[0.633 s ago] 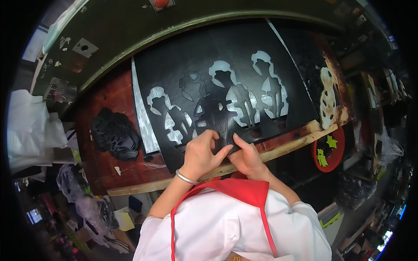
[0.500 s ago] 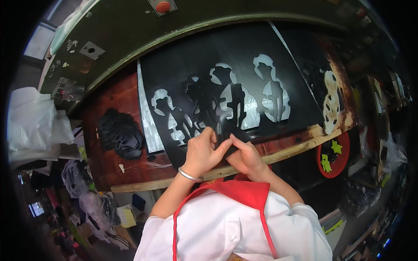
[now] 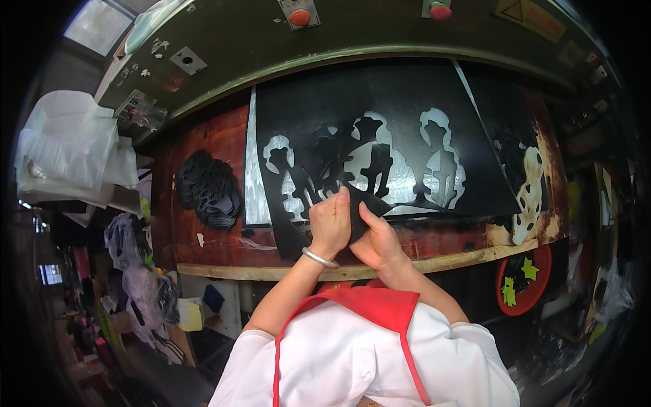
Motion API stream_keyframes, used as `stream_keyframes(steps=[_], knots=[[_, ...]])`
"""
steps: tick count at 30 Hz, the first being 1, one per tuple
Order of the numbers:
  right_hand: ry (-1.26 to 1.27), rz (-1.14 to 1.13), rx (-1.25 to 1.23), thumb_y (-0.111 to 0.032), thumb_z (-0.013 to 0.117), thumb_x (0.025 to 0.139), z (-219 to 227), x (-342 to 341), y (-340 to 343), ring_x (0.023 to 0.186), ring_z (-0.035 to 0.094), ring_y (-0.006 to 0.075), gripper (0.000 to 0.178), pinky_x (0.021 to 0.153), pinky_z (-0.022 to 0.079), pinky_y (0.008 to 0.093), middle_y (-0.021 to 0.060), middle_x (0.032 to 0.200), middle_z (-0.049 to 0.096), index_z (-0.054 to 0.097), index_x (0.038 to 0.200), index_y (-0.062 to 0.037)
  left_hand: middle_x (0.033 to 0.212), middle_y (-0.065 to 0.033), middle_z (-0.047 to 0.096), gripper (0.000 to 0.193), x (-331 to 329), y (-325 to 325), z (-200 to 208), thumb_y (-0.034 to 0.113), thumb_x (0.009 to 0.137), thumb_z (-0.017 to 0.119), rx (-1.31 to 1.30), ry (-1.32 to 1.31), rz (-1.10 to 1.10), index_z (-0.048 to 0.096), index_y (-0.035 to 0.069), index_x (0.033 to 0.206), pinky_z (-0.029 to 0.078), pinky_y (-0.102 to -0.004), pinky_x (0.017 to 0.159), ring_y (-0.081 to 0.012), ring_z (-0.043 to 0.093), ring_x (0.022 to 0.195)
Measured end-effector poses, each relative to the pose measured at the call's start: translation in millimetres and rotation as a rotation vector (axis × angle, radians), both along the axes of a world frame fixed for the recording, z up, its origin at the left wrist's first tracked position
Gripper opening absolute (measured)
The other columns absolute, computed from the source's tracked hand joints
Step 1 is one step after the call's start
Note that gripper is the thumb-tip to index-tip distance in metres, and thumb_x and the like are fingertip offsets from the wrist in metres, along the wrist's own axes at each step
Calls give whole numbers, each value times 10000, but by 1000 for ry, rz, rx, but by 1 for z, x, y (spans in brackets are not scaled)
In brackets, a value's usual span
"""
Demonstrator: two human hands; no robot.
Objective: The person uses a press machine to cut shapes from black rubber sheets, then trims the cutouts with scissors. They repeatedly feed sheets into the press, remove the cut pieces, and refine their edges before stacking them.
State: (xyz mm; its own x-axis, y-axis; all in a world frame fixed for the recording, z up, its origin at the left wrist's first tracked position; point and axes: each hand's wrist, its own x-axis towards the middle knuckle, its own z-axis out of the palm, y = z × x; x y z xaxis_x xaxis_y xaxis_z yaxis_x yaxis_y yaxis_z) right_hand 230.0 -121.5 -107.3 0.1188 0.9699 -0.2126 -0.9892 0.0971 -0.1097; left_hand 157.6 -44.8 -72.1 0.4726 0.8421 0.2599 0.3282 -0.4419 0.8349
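A large thin black sheet with shaped cut-outs lies over a pale shiny plate on the red-brown bench. My left hand, a silver bangle at its wrist, is closed on the sheet's near edge, thumb side up. Close beside it, my right hand grips the same edge, thumb on top and fingers beneath. Between my hands the sheet is bent upward, and the fingers under it are hidden. To the left is a heap of black cut pieces.
A green machine beam with red buttons spans the far side. A wooden strip edges the bench. At right are a pale cut-out piece and a red basin holding yellow-green scraps. Clear plastic bags hang at left.
My view has shifted, so the bench sits lower and farther right. My left hand has turned more upright, and the sheet's near edge is lifted and bent more between my hands.
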Motion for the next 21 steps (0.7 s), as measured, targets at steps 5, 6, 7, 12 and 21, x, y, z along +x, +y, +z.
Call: stream_keyframes(steps=[5, 6, 7, 12, 21], knots=[[113, 35, -20, -239, 459, 996, 2, 6, -2, 1172, 524, 196, 322, 1038, 378, 361, 63, 1245, 578, 526, 1239, -38, 497, -137, 395, 479, 8, -6, -6, 237, 1007, 424, -4, -94, 47, 454, -10, 598, 306, -381, 446, -257, 399, 425], [112, 41, -10, -261, 452, 998, 5, 7, -3, 1159, 536, 193, 332, 1025, 389, 353, 62, 1227, 592, 535, 1224, -32, 500, -133, 395, 471, 10, -6, -6, 230, 1006, 425, -2, -123, 48, 457, -11, 603, 303, -379, 446, -248, 397, 426], [125, 29, -21, -263, 454, 997, 9, 8, -4, 1155, 540, 194, 333, 1020, 393, 352, 62, 1222, 596, 538, 1222, -32, 502, -128, 396, 463, 11, -6, -6, 222, 1005, 426, 7, -147, 34, 460, -12, 607, 301, -377, 447, -239, 395, 428], [167, -12, -64, -261, 488, 985, 20, 13, -2, 1064, 575, 196, 272, 982, 416, 354, 59, 1105, 631, 571, 1131, -47, 497, -93, 408, 474, 16, -6, -6, 223, 1011, 413, -32, -240, 81, 461, -12, 602, 313, -347, 452, -184, 383, 436], [47, -108, 14, -205, 488, 992, 22, 16, -2, 1142, 529, 203, 282, 1054, 360, 363, 68, 1195, 591, 534, 1213, -37, 508, 7, 424, 548, 26, 4, 5, 301, 1033, 370, -171, -425, 176, 411, 40, 554, 287, -275, 453, -83, 368, 473]])
